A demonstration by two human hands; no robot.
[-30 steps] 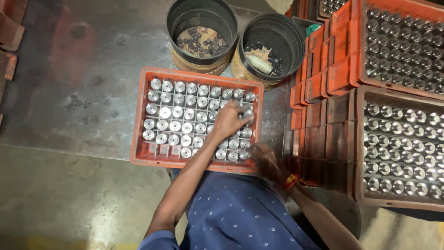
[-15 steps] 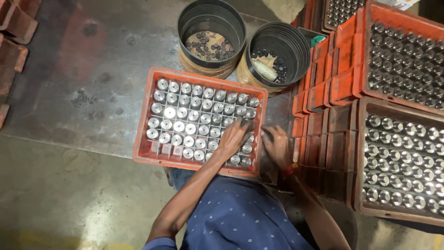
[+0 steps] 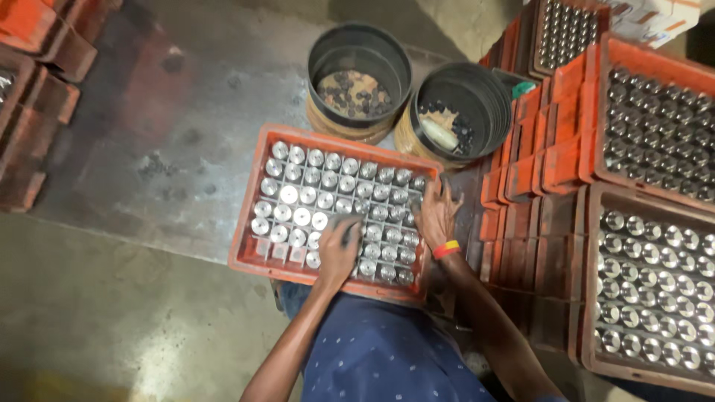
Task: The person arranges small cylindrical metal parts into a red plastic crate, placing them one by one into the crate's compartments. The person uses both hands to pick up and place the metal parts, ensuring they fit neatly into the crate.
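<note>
Lap: blue dotted cloth (image 3: pixel 387 357) at the bottom edge, nearest to the camera.
Left hand (image 3: pixel 339 249): over the near middle of the orange crate (image 3: pixel 257 193); fingers curled, seems to pinch a small grey piece (image 3: pixel 348 222) just above the cells, but too blurred to tell surely.
Right hand (image 3: pixel 438 216): on the right rim of the same crate, fingers spread and loose, grasping nothing; red and yellow band (image 3: pixel 447 249) on the wrist.
Metal cylinders (image 3: pixel 294 216): upright, one in each cell, shiny tops up; a few cells in the near left corner without a part.
Doing it well, as a judgement: better to keep the crate steady with the right hand, to hold the piece straight over its cell, and to lower it without knocking the neighbours.
Buckets: left black bucket (image 3: pixel 320 59) with dark small pieces inside; right black bucket (image 3: pixel 495 112) just beside it, touching the crate's far edge.
Right side: stacked orange crates (image 3: pixel 648 290) full of similar parts.
</note>
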